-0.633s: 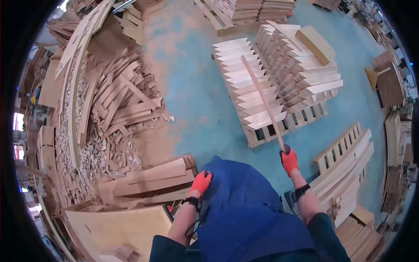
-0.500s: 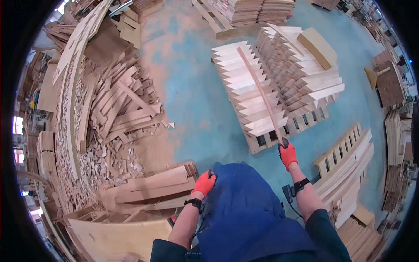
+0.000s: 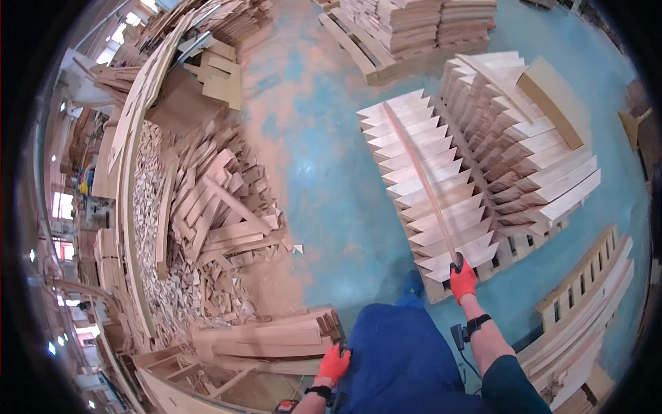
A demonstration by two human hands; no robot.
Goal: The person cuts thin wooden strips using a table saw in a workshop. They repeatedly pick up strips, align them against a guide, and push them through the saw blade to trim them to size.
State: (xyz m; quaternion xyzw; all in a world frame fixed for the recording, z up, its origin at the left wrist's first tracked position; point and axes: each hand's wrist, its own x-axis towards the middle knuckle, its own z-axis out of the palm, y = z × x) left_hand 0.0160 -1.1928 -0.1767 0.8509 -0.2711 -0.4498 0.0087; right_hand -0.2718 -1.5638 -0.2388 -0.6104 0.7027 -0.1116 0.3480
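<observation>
Long thin wooden strip lies on top of the stacked boards on the pallet ahead-right of me. My right hand, orange glove, is closed around the strip's near end, fist tight on it. The strip's long axis runs from my hand up and left, away from me, far end pointing toward the back corner of the stack, crosswise over the board ends, low and nearly flat on them.

My left hand, orange glove too, hangs at my hip by the blue trousers, fingers loosely curled, nothing in it as far as I can see, close to the bundle of planks on the floor.

Risk, my guess: the strip is held at one end only, so the far end could sag, whip or catch on the staggered board ends and drag one off the stack. Thin piece, could snap if levered.

Further out: a heap of offcuts left, teal floor dusted with sawdust, a slatted pallet right, more stacks behind.
</observation>
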